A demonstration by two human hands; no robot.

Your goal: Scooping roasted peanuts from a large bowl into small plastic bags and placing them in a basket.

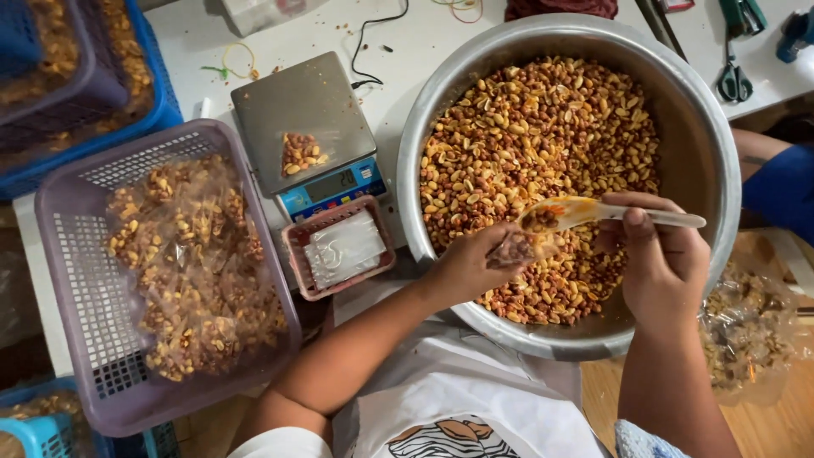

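White tabletop fills the upper frame, carrying a wide metal bowl (pixel 712 127) of roasted peanuts at right and a small scale (pixel 305 127) at centre; over the bowl, lower centre, the right hand (pixel 666 263) is closed on the handle of a pale plastic spoon (pixel 593 212), its orange-stained scoop holding nuts; the spoon lies almost level, long axis left-right, scoop pointing left toward a small clear bag (pixel 519 248) pinched between the left hand (pixel 466 267) fingers; a purple basket (pixel 59 280) of filled bags sits at left
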